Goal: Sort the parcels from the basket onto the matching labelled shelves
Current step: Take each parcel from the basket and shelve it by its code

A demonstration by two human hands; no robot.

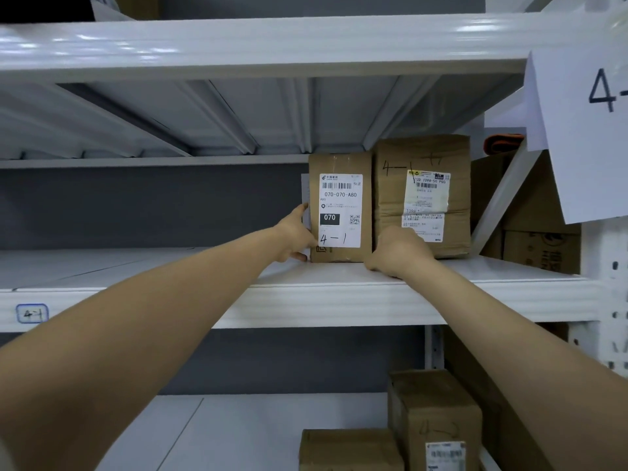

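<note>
A brown cardboard parcel (pixel 339 164) stands upright on the white shelf (pixel 339 300). Its white label reads 070-070-A80 with "4-1" handwritten at the bottom. My left hand (pixel 294 234) grips the parcel's left edge, fingers round the side and thumb low at the front. My right hand (pixel 397 251) rests on the shelf at the parcel's lower right corner, fingers curled and hidden behind the back of the hand. A small blue-framed tag (pixel 32 313) on the shelf's front lip reads 4-1.
A larger taped parcel (pixel 424 154) marked 4-1 stands touching the first on its right. More boxes (pixel 540 246) sit behind the right upright. A paper sign (pixel 584 130) starting "4-" hangs top right. Two parcels (pixel 435 409) (pixel 350 450) lie on the shelf below.
</note>
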